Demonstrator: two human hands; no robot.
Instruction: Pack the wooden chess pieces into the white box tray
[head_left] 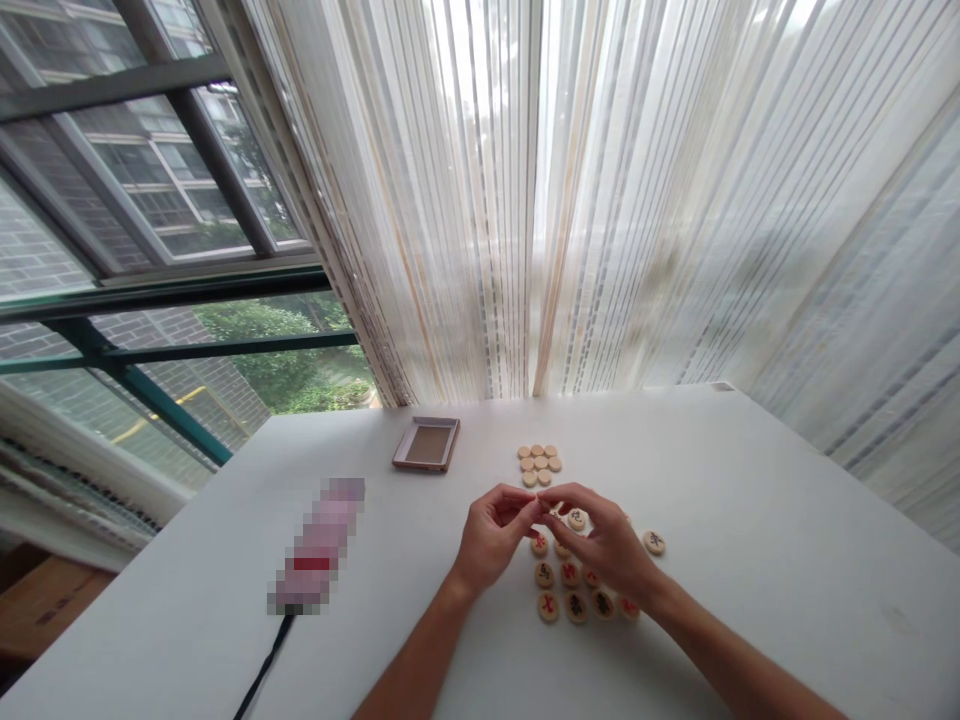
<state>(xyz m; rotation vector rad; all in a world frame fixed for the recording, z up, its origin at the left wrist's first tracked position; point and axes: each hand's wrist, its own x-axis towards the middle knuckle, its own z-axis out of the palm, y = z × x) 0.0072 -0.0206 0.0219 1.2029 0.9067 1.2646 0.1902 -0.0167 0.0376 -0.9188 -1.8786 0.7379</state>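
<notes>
At the far left, a window [214, 349] with a green lower frame gives onto brickwork and shrubs; below it, beyond the table's edge, is a brown object [49, 605]. On the left part of the white table [757, 570], a pink object [319, 540], pixelated past recognition, lies aslant, with a black cable [264, 668] running from its near end. Farther back and to the right stands a shallow tray [421, 466], close to the rear edge. Behind, a striped curtain [480, 200] extends from the window to the right margin.

At centre, the left hand [489, 537] has thumb and forefinger pinched on a small disc [544, 507]; mostly covered by fingertips, it is held over the table where the two hands meet. Just beyond lie eight blank discs [541, 463], grouped three, three and two. Nearer the viewer, marked discs [569, 574] bearing red or black characters lie in rough rows, partly hidden by the right hand [606, 543], whose thumb and forefinger close on the same small disc. To its right, well apart from the rows, lies a lone disc [654, 542] with a black character.
</notes>
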